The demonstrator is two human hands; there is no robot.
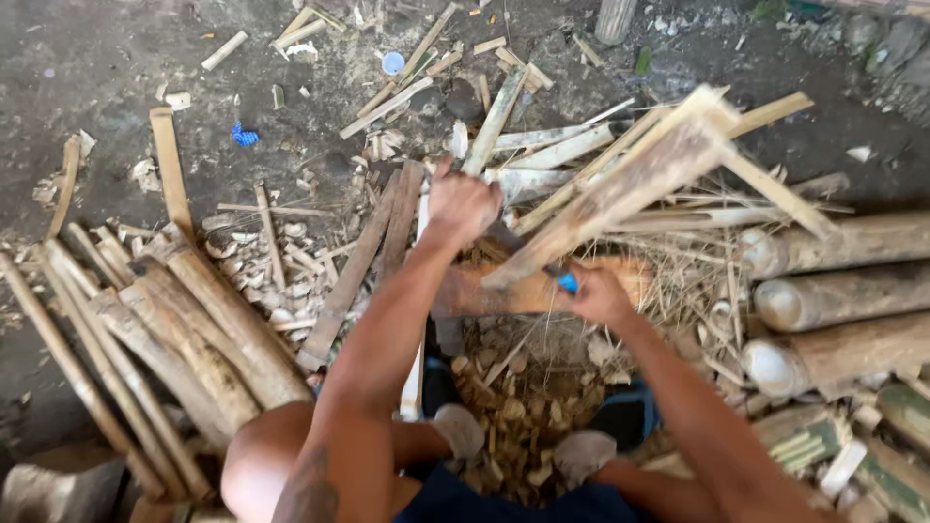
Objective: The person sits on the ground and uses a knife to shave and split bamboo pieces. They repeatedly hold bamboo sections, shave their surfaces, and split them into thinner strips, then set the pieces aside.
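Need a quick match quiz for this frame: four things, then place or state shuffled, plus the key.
1. left hand
2. right hand
3. round bamboo poles
4. split bamboo slats

A. stacked at the right edge, cut ends showing
B. piled at the left, lying on the ground
C. grips a tool with a blue part
D. closed around the split bamboo piece

Pairs: 1-D, 2-C, 3-A, 4-B

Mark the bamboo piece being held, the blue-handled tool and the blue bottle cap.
bamboo piece [630, 189], head view, middle of its length.
blue-handled tool [568, 283], head view, blue handle end.
blue bottle cap [392, 63], head view, centre.
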